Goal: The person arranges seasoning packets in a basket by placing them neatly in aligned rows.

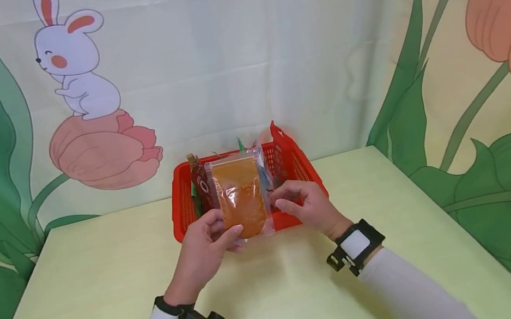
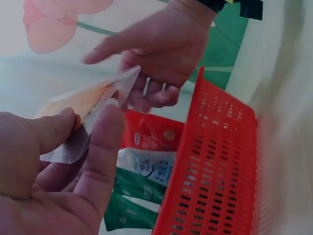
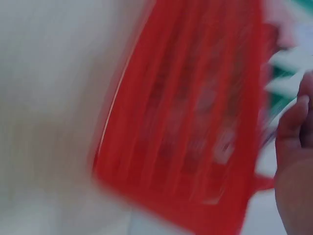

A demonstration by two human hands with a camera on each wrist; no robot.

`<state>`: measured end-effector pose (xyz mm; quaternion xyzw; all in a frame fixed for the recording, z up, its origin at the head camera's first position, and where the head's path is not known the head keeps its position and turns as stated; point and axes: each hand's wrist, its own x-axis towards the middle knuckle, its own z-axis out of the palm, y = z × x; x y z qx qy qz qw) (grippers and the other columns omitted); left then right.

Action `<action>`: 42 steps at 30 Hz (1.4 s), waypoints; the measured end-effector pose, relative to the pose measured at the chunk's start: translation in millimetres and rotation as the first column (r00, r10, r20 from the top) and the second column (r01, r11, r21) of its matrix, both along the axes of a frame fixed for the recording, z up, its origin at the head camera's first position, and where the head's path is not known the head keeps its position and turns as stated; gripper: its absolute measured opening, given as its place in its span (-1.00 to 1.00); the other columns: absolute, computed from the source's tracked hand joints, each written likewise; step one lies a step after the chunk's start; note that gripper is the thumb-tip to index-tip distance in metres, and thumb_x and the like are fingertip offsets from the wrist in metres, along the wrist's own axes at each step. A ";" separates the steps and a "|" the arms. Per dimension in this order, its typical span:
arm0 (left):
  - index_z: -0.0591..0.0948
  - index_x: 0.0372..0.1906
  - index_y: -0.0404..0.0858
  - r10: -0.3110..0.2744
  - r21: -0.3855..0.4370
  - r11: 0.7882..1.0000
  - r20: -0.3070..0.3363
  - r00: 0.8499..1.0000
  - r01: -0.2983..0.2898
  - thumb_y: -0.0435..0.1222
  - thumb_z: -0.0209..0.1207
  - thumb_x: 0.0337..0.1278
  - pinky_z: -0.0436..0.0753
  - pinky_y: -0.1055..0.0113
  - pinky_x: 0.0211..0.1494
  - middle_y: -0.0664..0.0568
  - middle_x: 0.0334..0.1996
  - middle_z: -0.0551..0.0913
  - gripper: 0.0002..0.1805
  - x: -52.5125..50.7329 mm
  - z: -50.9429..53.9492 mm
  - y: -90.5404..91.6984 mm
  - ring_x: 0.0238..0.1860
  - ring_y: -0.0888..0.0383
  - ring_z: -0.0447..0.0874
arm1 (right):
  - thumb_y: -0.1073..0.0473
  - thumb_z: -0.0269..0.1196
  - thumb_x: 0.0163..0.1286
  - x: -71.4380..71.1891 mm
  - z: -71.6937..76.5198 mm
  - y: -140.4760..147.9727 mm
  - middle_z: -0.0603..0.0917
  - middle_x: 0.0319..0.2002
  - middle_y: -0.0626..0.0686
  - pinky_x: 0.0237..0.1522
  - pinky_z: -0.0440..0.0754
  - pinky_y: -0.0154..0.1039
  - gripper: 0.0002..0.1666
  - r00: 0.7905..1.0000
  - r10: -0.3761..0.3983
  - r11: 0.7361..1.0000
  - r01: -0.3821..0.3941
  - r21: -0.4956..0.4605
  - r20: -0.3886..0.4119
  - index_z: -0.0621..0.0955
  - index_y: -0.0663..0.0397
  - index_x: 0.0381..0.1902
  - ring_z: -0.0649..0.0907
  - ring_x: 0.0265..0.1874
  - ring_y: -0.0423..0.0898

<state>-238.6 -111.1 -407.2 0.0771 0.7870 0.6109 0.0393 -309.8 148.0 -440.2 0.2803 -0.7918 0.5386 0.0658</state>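
Observation:
My left hand (image 1: 202,250) pinches a clear flat pouch (image 1: 241,194) of orange-brown contents by its lower left edge, thumb in front and fingers behind. The pouch is held upright in front of a red plastic basket (image 1: 289,221). Close to the pouch's right edge is my right hand (image 1: 312,206), its fingers loosely bent. In the left wrist view the right hand (image 2: 166,54) has its thumb stretched out and grips nothing visible; whether it touches the pouch I cannot tell. The right wrist view is blurred and shows the basket (image 3: 195,122) beside part of that hand.
Inside the basket stand a dark brown packet (image 1: 200,181), a red packet (image 1: 281,150), a white-and-blue packet (image 2: 146,164) and a green packet (image 2: 134,200). The basket sits at the back of a pale yellow table (image 1: 103,270), before a printed curtain (image 1: 202,68).

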 end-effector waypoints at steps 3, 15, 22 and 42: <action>0.61 0.12 -0.16 -0.024 0.022 0.999 0.006 1.000 0.024 -0.23 0.33 0.26 0.81 0.18 -0.12 -0.10 0.01 0.78 -0.65 1.6 -1.9 7.8 -0.15 -0.05 0.84 | -0.06 0.36 0.41 21.1 3.1 -14.7 0.77 0.02 0.07 -0.02 0.77 -0.17 -0.60 0.991 0.078 0.990 -0.065 -0.124 0.108 0.71 0.04 0.07 0.74 -0.02 -0.01; 0.63 0.10 -0.17 -0.042 0.029 0.999 0.026 0.999 0.041 -0.26 0.30 0.30 0.80 0.14 -0.04 -0.06 -0.04 0.78 -0.70 7.9 -5.5 22.7 -0.11 0.00 0.83 | 0.01 0.37 0.41 51.2 2.2 -29.8 0.75 0.05 -0.03 -0.32 0.80 -0.10 -0.66 0.993 0.056 0.995 -0.047 -0.093 0.102 0.73 -0.05 0.09 0.70 -0.07 -0.02; 0.42 0.39 -0.27 0.187 -0.299 0.926 -0.166 0.968 -0.230 0.01 0.26 0.37 0.78 0.07 0.03 -0.14 0.12 0.70 -0.35 17.9 22.0 42.2 0.06 -0.05 0.73 | -0.02 0.39 0.39 55.2 2.3 -44.8 0.83 -0.25 0.00 -0.42 0.74 -0.30 -0.65 0.978 -0.164 0.986 0.167 0.011 -0.127 0.74 0.09 -0.01 0.72 -0.46 -0.15; 0.52 -0.36 -0.33 0.059 -0.714 0.472 -0.560 0.826 -0.517 -0.04 0.33 0.27 0.76 0.18 -0.47 -0.02 -0.69 0.56 -0.58 6.4 62.5 89.1 -0.71 0.07 0.60 | 0.03 0.59 0.11 72.6 -0.1 -76.4 0.60 -0.66 -0.10 -0.57 0.48 -0.47 -0.67 0.739 -0.334 0.780 0.565 0.268 -0.586 0.68 0.02 -0.29 0.46 -0.74 -0.25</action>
